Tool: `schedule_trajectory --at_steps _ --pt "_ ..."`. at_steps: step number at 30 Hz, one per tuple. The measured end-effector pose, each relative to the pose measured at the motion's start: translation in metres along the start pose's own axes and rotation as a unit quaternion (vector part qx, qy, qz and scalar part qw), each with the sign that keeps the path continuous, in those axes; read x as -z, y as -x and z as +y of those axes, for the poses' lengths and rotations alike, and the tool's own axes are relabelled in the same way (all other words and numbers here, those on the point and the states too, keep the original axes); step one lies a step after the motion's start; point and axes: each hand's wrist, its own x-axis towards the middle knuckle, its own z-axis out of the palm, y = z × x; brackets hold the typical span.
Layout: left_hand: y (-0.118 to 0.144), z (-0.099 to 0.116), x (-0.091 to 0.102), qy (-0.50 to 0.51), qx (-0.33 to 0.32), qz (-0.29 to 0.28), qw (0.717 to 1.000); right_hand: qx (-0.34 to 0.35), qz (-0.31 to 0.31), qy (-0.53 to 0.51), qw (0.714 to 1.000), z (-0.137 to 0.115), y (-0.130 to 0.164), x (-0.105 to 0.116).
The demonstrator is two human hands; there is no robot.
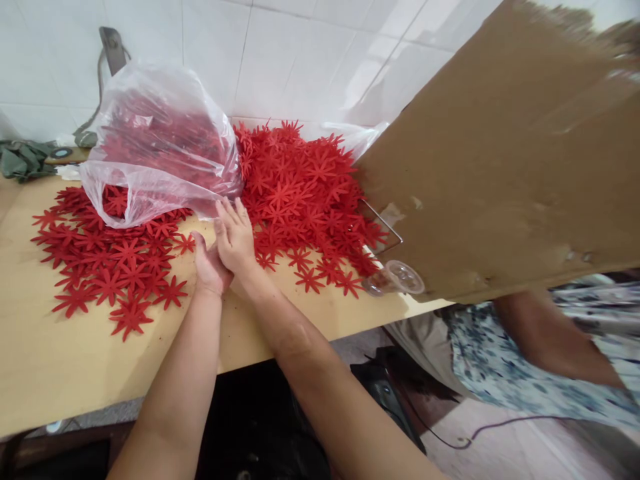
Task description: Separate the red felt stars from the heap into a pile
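Note:
My left hand [211,265] and my right hand [234,237] come together over the table, palms toward each other, fingers stretched out. Nothing shows between them, though the space where they overlap is hidden. To the left lies a pile of dark red flower-shaped cutouts [133,267]. A larger pile of brighter red flower cutouts [295,187] rises to the right of my hands. Just beyond my fingertips sits a translucent plastic bag [165,147] with more red cutouts inside, its handle loop hanging over the left pile.
A big cardboard sheet [500,153] stands on the right, with a bent wire [395,230] and a clear plastic cup [404,277] at its foot. Green cloth [25,160] lies far left. A person's arm [545,333] shows below the cardboard. The table's front edge [345,333] runs before me.

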Motion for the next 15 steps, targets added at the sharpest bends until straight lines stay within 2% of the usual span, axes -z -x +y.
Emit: schedule_trajectory --at_steps 3,6,7,8,10,12,15 --pt "0.001 -0.004 0.001 -0.001 -0.005 -0.007 1.000 0.008 0.009 -0.015 1.000 -0.001 0.014 0.001" --pt "0.003 -0.012 -0.007 0.006 -0.126 0.059 0.990 0.123 -0.054 -0.008 0.991 -0.024 0.028 0.003" --pt "0.003 -0.013 -0.008 0.010 -0.162 0.084 0.983 0.149 -0.071 -0.005 0.986 -0.030 0.028 0.003" --pt "0.004 -0.014 -0.009 0.015 -0.167 0.096 0.981 0.150 -0.073 -0.004 0.986 -0.034 0.025 0.002" --pt "0.003 -0.011 -0.008 0.015 -0.076 0.068 0.995 0.111 -0.050 0.002 0.993 -0.028 0.013 0.001" --pt "0.001 -0.005 -0.004 0.019 0.000 0.041 0.999 0.062 -0.018 0.014 0.998 -0.008 -0.002 0.001" --pt "-0.001 0.002 0.000 0.024 0.057 0.010 0.998 0.012 0.010 0.025 1.000 0.021 -0.006 0.006"
